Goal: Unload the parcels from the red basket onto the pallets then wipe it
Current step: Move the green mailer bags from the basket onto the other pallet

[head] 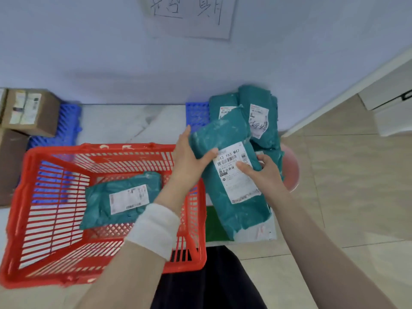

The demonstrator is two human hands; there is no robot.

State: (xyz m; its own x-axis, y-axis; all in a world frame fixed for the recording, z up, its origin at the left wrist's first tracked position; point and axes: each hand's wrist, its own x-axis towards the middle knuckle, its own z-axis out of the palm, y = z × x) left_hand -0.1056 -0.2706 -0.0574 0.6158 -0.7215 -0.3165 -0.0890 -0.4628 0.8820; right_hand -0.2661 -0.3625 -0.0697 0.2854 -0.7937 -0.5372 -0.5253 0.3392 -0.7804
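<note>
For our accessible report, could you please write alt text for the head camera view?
The left hand and right hand hold a labelled teal parcel beside a red basket, by a parcel pile at a blue pallet. One more parcel lies in the basket. Cardboard boxes sit at left.

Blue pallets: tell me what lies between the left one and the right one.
In the head view, only a bare strip of pale marbled floor lies between the left pallet and the right pallet, behind the red basket.
</note>
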